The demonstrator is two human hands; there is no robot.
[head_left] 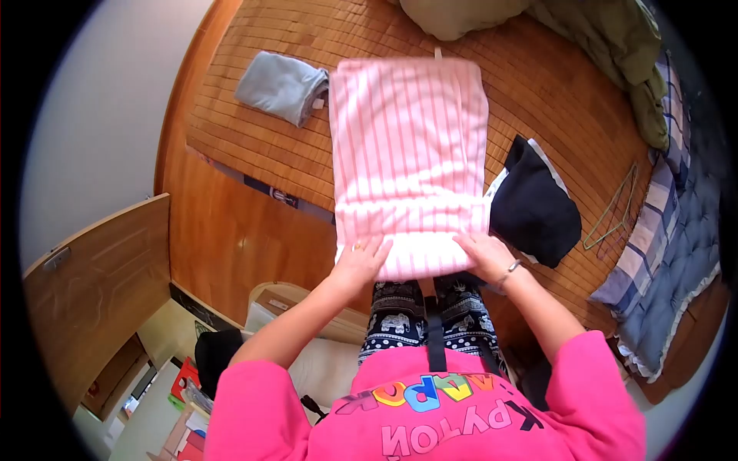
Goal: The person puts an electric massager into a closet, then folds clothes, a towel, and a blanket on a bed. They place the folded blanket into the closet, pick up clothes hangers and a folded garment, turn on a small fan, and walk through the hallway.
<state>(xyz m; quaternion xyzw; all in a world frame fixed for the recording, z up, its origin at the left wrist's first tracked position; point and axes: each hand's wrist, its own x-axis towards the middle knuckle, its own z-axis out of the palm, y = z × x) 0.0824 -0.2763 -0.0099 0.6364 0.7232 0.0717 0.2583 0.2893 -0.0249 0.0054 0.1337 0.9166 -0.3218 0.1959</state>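
A pink and white striped cloth (407, 138) lies spread lengthwise on the brown slatted mat (300, 165), its near end folded over and hanging at the mat's edge. My left hand (363, 260) grips the near left part of that fold, a ring on one finger. At the near right part, my right hand (486, 255), with a bracelet at the wrist, has its fingers on the same fold; the thumbs are partly hidden. Left of the cloth sits a folded grey-blue garment (281, 86). A black and white garment (536, 203) lies close on its right.
Thin hangers (617, 219) lie on the mat at the right, beside a checked, tufted cushion (667, 253). Olive bedding (607, 46) is bunched at the top right. A wooden door (104, 284) stands at the left, near a pale chair (327, 369).
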